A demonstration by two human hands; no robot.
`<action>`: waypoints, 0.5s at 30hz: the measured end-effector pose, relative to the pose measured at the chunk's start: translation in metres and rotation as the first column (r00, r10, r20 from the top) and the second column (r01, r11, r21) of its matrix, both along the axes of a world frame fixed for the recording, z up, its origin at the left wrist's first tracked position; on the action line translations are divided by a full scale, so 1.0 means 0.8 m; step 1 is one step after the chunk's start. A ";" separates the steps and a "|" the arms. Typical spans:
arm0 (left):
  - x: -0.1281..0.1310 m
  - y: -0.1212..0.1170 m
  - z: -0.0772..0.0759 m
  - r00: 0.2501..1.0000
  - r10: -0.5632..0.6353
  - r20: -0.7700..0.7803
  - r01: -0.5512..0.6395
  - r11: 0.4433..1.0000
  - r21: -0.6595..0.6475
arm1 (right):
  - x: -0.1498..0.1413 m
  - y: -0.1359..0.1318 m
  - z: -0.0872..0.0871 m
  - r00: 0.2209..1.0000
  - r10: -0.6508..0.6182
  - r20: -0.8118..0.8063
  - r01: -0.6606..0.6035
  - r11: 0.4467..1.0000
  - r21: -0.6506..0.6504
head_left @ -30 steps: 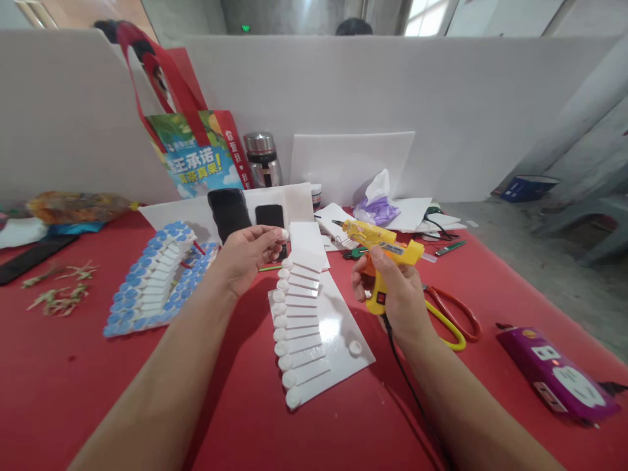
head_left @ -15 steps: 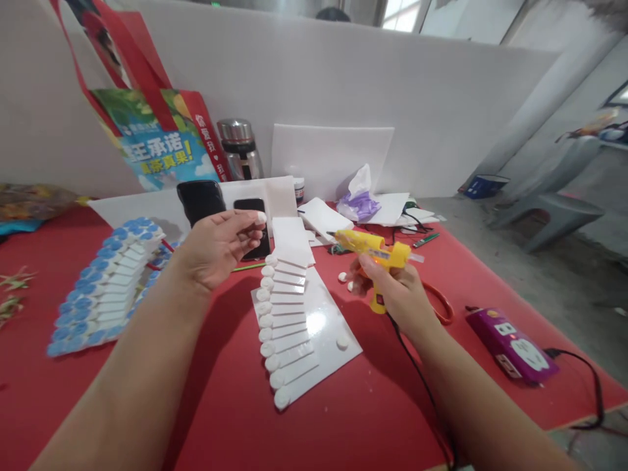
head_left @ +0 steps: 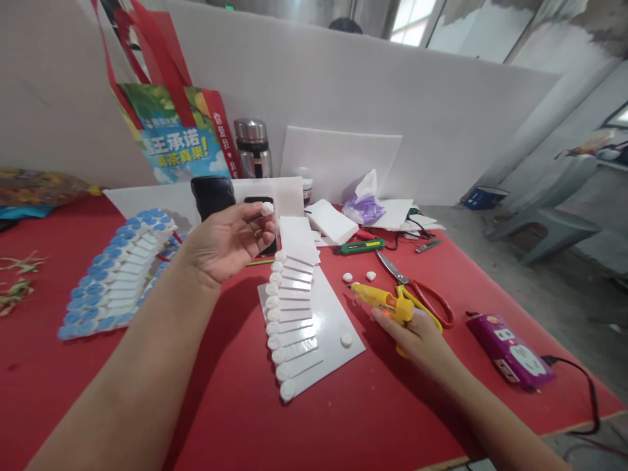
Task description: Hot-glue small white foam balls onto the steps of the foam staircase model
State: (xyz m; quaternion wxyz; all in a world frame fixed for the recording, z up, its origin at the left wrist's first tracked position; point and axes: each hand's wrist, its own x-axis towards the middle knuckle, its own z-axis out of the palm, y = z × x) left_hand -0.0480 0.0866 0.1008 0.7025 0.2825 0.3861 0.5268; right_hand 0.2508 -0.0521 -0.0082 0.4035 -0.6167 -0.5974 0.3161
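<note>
Between thumb and forefinger, my left hand pinches a small white rosette, raised above the table. My right hand grips a yellow hot glue gun, its nozzle pointing left and glue strands near the tip. In front of me lies a stepped row of white strips, edged on the left with white rosettes. Under the strips is a glossy white sheet, bearing one loose white disc. Two more loose white rosettes sit just beyond the glue gun.
Scissors with red and yellow handles lie behind the glue gun, near a green cutter. A purple power socket is at right. A blue-and-white stepped piece, phones, a flask and a bag stand left and behind.
My right hand has lowered the glue gun toward me, uncovering the scissors and green cutter. My left hand still holds the rosette, now turned more toward me. The view has shifted slightly.
</note>
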 end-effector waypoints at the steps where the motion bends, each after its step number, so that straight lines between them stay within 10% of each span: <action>1: 0.001 -0.001 0.002 1.000 0.004 0.001 -0.004 1.000 -0.001 | 0.000 0.003 -0.002 1.000 0.003 0.007 -0.003 1.000 0.002; 15: 0.001 -0.008 0.004 0.990 -0.132 0.048 0.133 0.991 -0.013 | 0.017 -0.001 -0.015 0.989 0.072 0.132 -0.063 0.996 -0.070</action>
